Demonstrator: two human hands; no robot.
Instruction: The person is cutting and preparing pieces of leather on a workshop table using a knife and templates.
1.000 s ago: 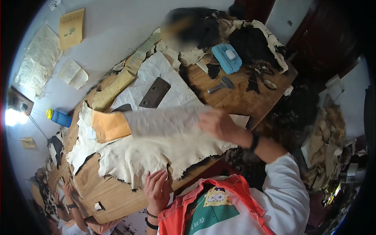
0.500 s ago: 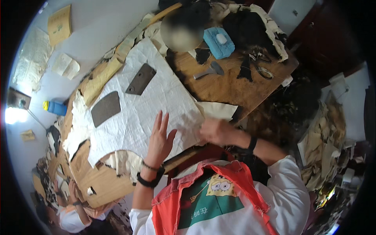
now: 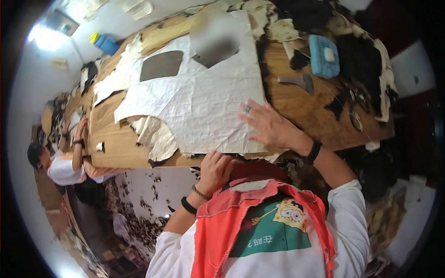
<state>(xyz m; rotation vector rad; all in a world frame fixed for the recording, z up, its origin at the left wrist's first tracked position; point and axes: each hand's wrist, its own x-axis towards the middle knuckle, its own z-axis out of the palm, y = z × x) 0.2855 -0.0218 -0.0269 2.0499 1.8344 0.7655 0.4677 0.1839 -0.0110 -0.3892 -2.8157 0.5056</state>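
Observation:
A large white crinkled sheet (image 3: 208, 106), cut with a curved notch at its left, lies across the wooden table. My right hand (image 3: 273, 125) rests flat on the sheet's right part, fingers spread, a ring on one finger. At the table's near edge my left hand (image 3: 215, 169) is closed, its fingers pinching the sheet's near edge. On the sheet's far part lies a dark grey flat piece (image 3: 161, 65). A second dark piece (image 3: 208, 61) beside it is partly hidden by a blurred round patch.
Pale hide (image 3: 160, 139) shows under the notch. A scraper-like tool (image 3: 296, 82), scissors (image 3: 357, 116) and a blue block (image 3: 323, 56) with a white piece on it lie at right. A blue bottle (image 3: 105, 44) stands far left. Another person (image 3: 69, 162) works at the left end.
My left hand has moved from above the sheet to its near edge and closed. My right hand has opened out flat on the sheet. The whole view has turned.

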